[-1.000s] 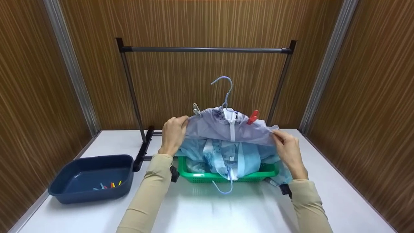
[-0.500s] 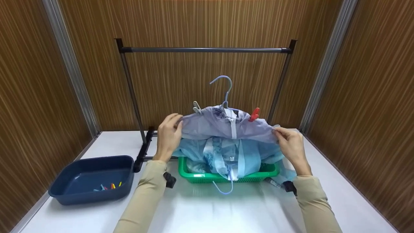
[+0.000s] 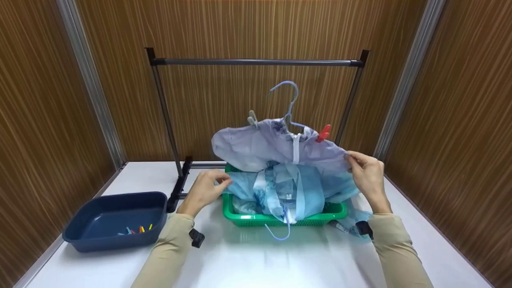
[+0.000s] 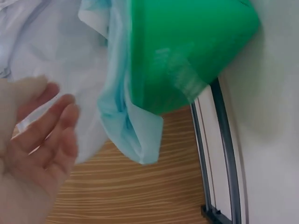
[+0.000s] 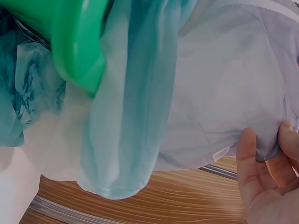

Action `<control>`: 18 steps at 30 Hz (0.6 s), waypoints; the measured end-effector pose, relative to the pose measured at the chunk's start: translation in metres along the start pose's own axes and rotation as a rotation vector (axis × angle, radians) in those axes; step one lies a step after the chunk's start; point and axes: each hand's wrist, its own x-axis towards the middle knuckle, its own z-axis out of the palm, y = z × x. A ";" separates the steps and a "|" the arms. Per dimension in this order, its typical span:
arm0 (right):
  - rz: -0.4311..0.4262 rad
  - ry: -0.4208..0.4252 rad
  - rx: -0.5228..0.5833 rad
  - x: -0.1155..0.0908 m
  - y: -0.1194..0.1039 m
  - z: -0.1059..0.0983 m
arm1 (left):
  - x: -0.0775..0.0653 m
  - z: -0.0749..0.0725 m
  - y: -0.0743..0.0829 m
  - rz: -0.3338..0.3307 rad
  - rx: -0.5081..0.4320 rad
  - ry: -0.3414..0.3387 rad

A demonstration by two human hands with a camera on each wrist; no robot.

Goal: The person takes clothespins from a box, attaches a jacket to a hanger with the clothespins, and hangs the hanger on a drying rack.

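Pinching the lilac sleeve (image 3: pixel 335 153) with your right hand (image 3: pixel 368 175), left hand (image 3: pixel 204 189) empty, you risked tugging the red peg (image 3: pixel 323 133) loose.

This is a small booth-like work bay set out with laundry things; whether it stands in a home, a lab or elsewhere cannot be told. Wood-grain panels close it in at the back (image 3: pixel 224 92), on the left (image 3: pixel 48 100) and on the right (image 3: pixel 448 100), with grey metal strips (image 3: pixel 90 74) at the back corners. A plain white tabletop (image 3: pixel 256 264) spans the floor of the bay, bearing a tabletop garment rack (image 3: pixel 256 62), a green basket (image 3: pixel 242 218) of clothes and a navy basin (image 3: pixel 116 242) with clothespins (image 3: pixel 141 229).
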 end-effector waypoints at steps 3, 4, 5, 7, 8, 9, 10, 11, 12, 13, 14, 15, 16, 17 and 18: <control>0.003 0.050 0.010 0.004 0.000 -0.003 | -0.005 0.001 -0.001 -0.009 -0.014 -0.117; 0.004 0.064 0.012 0.005 0.001 -0.004 | -0.006 0.002 -0.002 -0.009 -0.022 -0.144; 0.006 0.074 0.013 0.006 0.001 -0.005 | -0.008 0.003 -0.002 -0.010 -0.027 -0.165; 0.009 0.092 0.005 0.007 0.002 -0.006 | -0.010 0.005 -0.001 -0.013 -0.035 -0.199; 0.012 0.099 -0.001 0.008 0.002 -0.007 | -0.012 0.006 -0.001 -0.012 -0.032 -0.213; 0.015 0.105 -0.005 0.008 0.002 -0.007 | -0.013 0.007 -0.001 -0.008 -0.030 -0.224; 0.020 0.109 -0.008 0.009 0.002 -0.008 | -0.014 0.008 -0.001 -0.005 -0.024 -0.233; 0.025 0.116 -0.010 0.010 0.001 -0.008 | -0.016 0.009 -0.001 -0.003 -0.013 -0.241; 0.028 0.123 -0.015 0.011 0.001 -0.009 | -0.017 0.010 -0.001 0.001 -0.001 -0.246; 0.033 0.128 -0.020 0.012 0.000 -0.010 | -0.019 0.011 -0.001 0.006 0.015 -0.246; 0.036 0.134 -0.023 0.013 0.000 -0.010 | -0.021 0.012 -0.001 0.008 0.032 -0.245; 0.038 0.140 -0.027 0.014 -0.001 -0.011 | -0.024 0.012 -0.001 0.008 0.048 -0.243; 0.040 0.145 -0.032 0.015 -0.001 -0.011 | -0.027 0.013 -0.001 0.009 0.065 -0.242; 0.043 0.150 -0.037 0.016 -0.001 -0.012 | -0.029 0.014 -0.001 0.011 0.082 -0.240; 0.047 0.154 -0.044 0.017 -0.002 -0.013 | -0.032 0.015 -0.001 0.014 0.100 -0.238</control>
